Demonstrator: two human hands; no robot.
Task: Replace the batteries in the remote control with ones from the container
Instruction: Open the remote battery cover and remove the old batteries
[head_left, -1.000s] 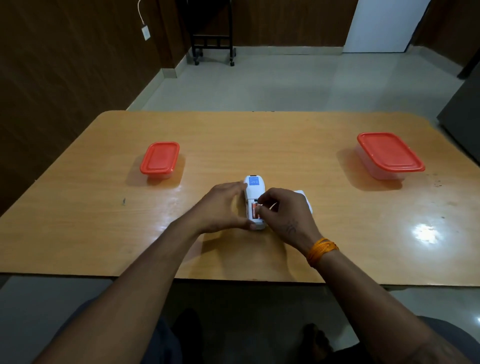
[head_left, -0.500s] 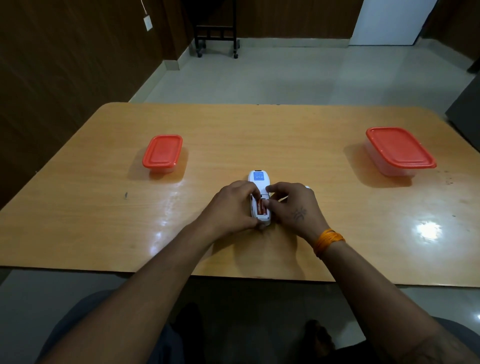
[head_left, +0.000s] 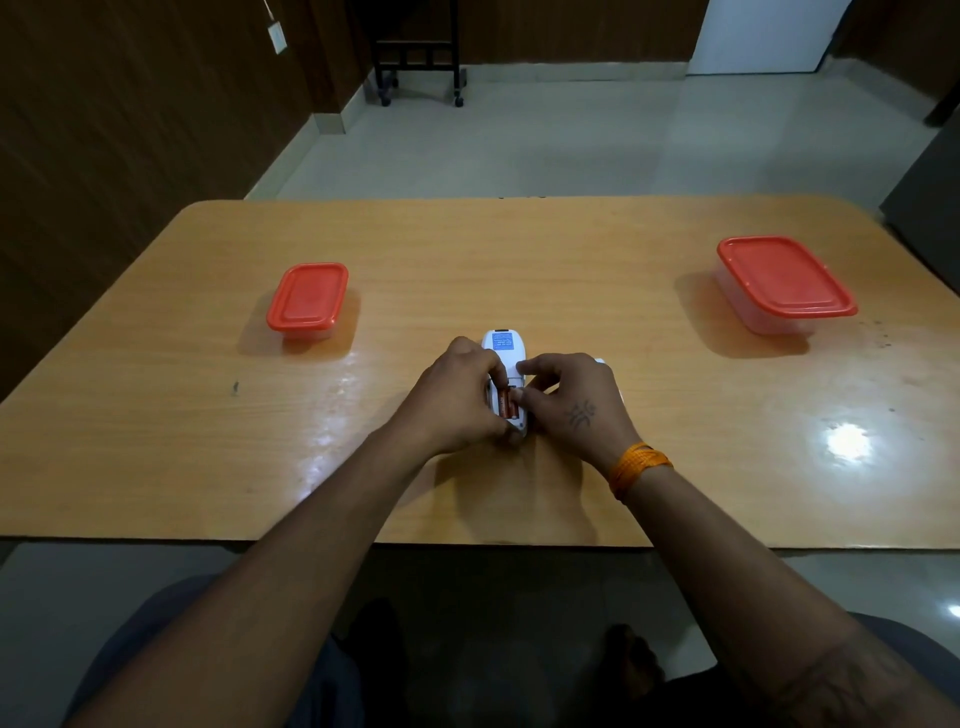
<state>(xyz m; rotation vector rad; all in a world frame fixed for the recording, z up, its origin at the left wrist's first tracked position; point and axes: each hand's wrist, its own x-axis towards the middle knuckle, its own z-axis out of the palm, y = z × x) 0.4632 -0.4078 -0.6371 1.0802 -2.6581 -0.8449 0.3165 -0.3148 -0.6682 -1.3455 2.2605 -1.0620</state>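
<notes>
We see our left hand (head_left: 457, 400) gripping the remote (head_left: 503, 349) and our right hand (head_left: 571, 400) pinching at its batteries (head_left: 507, 404); our fingers hide most of the compartment.

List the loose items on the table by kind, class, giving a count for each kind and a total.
Red-lidded containers: 2, the small container and the large container
Remote control, lying back up: 1
Orange batteries visible in its open compartment: 2
Total: 5

Two red-lidded containers (head_left: 307, 302) (head_left: 783, 285), one white remote control (head_left: 503, 349), two hands (head_left: 457, 400) (head_left: 574, 402), one table (head_left: 519, 249); one orange wristband (head_left: 639, 464)
</notes>
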